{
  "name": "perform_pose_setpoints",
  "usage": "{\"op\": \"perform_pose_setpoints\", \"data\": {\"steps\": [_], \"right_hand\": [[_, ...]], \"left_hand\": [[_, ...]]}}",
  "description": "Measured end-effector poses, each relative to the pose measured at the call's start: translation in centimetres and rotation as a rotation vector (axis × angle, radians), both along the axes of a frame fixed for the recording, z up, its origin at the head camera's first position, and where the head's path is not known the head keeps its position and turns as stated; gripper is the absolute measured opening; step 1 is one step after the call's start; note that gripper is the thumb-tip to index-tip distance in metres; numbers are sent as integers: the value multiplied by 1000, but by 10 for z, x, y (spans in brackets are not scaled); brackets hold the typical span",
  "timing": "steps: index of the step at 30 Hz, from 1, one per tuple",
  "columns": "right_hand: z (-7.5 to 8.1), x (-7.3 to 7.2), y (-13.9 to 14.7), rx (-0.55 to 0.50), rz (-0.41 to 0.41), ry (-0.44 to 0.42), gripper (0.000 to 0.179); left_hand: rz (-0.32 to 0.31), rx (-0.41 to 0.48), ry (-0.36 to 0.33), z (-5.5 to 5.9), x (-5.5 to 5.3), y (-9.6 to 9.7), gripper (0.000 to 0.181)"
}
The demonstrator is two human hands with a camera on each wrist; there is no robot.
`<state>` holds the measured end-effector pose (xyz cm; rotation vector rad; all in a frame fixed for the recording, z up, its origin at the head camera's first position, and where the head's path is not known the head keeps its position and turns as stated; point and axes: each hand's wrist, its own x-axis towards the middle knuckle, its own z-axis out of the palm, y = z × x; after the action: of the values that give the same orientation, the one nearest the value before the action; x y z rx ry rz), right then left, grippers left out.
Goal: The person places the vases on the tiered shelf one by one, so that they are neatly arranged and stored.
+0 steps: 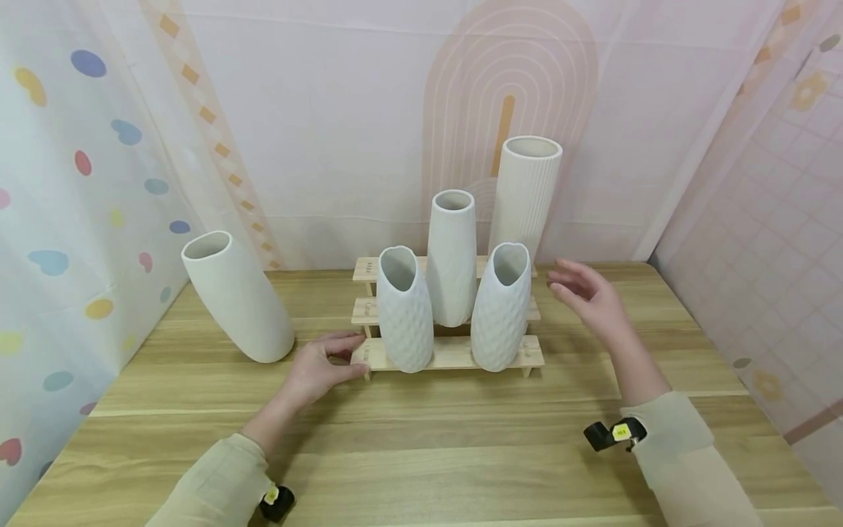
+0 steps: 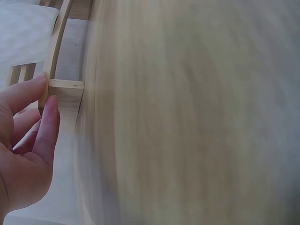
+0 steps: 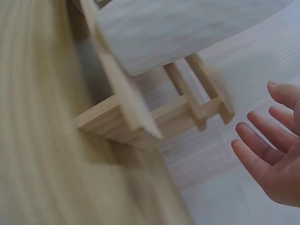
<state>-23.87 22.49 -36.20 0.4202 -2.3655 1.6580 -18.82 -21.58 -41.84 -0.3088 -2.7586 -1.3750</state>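
A three-tier wooden stand (image 1: 452, 353) stands on the table, bearing white vases. My left hand (image 1: 324, 368) grips the left end of its lowest board, thumb and fingers at opposite edges; the left wrist view shows the fingertips (image 2: 50, 104) against the wood. Two dimpled vases with notched rims, a left one (image 1: 405, 322) and a right one (image 1: 502, 318), stand on that board. Behind them rises a slim vase (image 1: 451, 256) on the middle tier. The tall ribbed vase (image 1: 525, 194) is at the back right, its base hidden. My right hand (image 1: 594, 301), fingers relaxed, hovers right of the stand, holding nothing.
A smooth white vase (image 1: 240, 300) stands on the wooden table (image 1: 421, 454), left of the stand and beyond my left hand. A patterned curtain (image 1: 329, 124) hangs along the table's back edge, with more curtain at both sides.
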Motion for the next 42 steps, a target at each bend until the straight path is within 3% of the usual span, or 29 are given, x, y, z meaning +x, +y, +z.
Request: {"op": "perform_pose_setpoints", "data": {"steps": [6, 13, 18, 24, 30, 34, 36, 42], "right_hand": [[-19, 14, 5, -32, 33, -22, 45], [-38, 28, 9, -15, 91, -77, 48], [-45, 37, 10, 19, 140, -116, 50], [-48, 44, 9, 32, 201, -191, 56], [-50, 48, 8, -1, 192, -272, 55], [-54, 50, 6, -27, 209, -306, 58], [-56, 50, 5, -19, 227, -304, 60], [-62, 47, -1, 11, 237, -280, 58]], "left_hand": [[-12, -14, -10, 0, -1, -1, 54], [-86, 122, -52, 5, 2, -12, 52], [-78, 156, -62, 12, 11, -28, 54], [-29, 189, 25, 20, 24, -56, 52], [-1, 175, 123, 28, 39, -86, 49], [74, 167, 143, 33, 49, -105, 49], [108, 219, 139, 35, 53, -114, 48], [186, 499, 170, 41, 59, -137, 45]]}}
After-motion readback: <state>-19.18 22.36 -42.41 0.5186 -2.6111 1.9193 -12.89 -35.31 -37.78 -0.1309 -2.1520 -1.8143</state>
